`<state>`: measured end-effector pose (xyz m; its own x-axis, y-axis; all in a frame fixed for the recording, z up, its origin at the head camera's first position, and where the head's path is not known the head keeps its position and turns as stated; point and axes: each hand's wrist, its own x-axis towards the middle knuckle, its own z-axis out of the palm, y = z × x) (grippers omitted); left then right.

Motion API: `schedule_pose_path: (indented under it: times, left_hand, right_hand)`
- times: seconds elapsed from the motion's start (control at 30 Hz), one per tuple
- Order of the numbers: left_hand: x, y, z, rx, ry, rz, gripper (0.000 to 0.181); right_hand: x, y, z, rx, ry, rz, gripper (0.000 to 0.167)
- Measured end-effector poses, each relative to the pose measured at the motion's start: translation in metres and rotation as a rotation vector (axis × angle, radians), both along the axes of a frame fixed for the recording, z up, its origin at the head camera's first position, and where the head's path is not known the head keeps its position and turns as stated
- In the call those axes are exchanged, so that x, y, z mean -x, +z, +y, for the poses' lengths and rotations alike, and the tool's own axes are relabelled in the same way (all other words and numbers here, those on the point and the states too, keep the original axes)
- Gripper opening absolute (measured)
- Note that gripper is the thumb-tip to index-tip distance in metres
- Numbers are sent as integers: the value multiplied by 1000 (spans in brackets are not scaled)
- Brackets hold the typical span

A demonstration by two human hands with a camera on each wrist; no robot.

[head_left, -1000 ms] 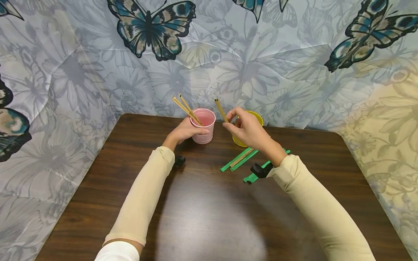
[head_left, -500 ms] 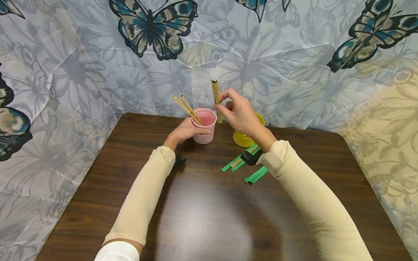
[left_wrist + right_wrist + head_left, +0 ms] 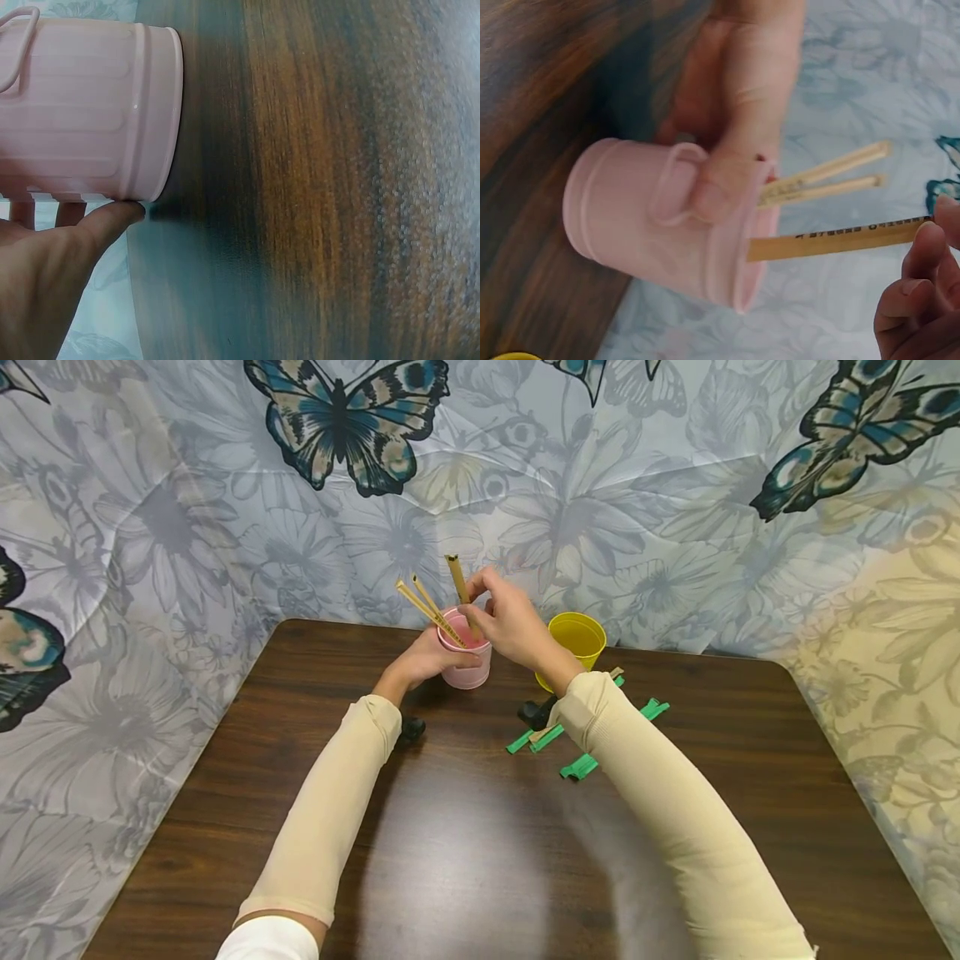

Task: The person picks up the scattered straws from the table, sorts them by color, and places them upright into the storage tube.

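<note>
A small pink pail [image 3: 468,672] stands near the table's far edge. My left hand [image 3: 429,658] grips its side, the thumb over the wall by the handle loop in the right wrist view. Two slim tan sticks [image 3: 832,169] with dark print lean out of its mouth. My right hand [image 3: 512,620] pinches the upper part of another flat tan stick [image 3: 832,241], printed along one edge. Its lower end is at the pail's mouth, partly hidden by the rim. In the left wrist view the left hand [image 3: 52,262] touches the pail's side.
A yellow pail [image 3: 577,635] stands to the right, partly behind my right wrist. Several green strips [image 3: 581,767] and a tan one lie on the brown table [image 3: 465,843] under the right forearm. A butterfly-printed cloth [image 3: 525,485] hangs right behind the table.
My right hand has lifted the tan stick from beside the yellow pail and carried it left to the pink pail's mouth. The left hand and pink pail have hardly moved.
</note>
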<state>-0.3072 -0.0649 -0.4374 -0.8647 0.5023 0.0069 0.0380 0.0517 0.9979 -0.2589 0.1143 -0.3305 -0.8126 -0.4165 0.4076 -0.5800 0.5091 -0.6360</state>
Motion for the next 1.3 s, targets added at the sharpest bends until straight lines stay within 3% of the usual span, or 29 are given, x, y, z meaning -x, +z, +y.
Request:
schedule_pose_path:
  times: [0.1,0.27,0.53,0.77,1.07,1.3]
  left_hand:
    - [-6,10,0,-18,-16,-19,77]
    - [-7,11,1,-15,-6,-17,75]
    - [-5,5,3,-54,-36,-21,74]
    - [4,-7,5,-29,-12,7,76]
    - [3,-9,3,-3,30,13,78]
    - [2,-8,1,60,74,34,85]
  right_hand:
    - [3,-10,-2,-38,-18,-7,16]
    - [5,-20,-5,-54,-38,-28,15]
    - [3,-29,-4,-74,-42,-45,17]
    - [0,-30,6,-111,-44,-36,22]
    - [-13,-29,36,-131,-24,-34,22]
    - [-30,-36,60,-147,-18,-104,22]
